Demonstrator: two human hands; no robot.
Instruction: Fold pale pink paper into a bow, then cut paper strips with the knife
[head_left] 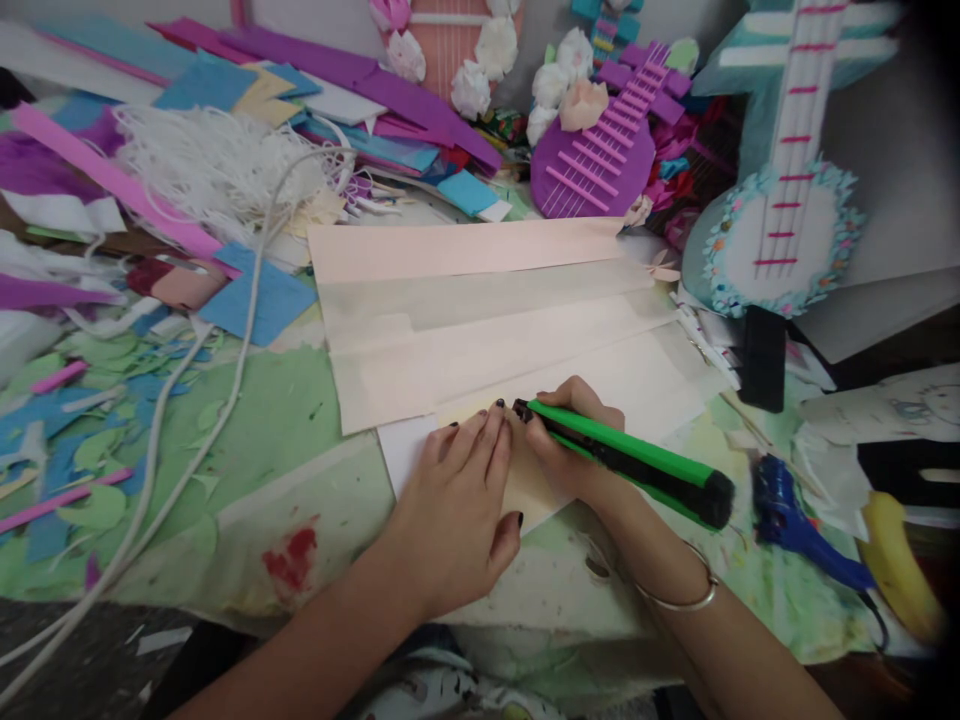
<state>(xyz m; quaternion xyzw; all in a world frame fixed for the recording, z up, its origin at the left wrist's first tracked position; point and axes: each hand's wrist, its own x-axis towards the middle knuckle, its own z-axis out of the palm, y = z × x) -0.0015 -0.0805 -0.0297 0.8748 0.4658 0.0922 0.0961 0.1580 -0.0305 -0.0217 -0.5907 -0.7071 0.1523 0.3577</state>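
Observation:
My left hand (461, 510) lies flat, fingers stretched out, on a small cream-coloured sheet of paper (536, 490) near the table's front edge. A green and black utility knife (637, 450) is gripped in my right hand (566, 440), its handle slanting down to the right. The knife's front end is at the paper, close beside my left fingertips; I cannot make out the blade. White paper (401, 455) shows under the cream sheet. Behind both hands, several large pale peach and cream sheets (480, 310) overlap on the table.
A white cable (255, 290) crosses paper scraps (97, 450) on the left. A tangle of white strands (217, 160) lies behind. Purple (600, 150) and pale blue (780, 220) craft instruments stand at the back. On the right are a phone (763, 358), blue glue gun (810, 530) and banana (896, 555).

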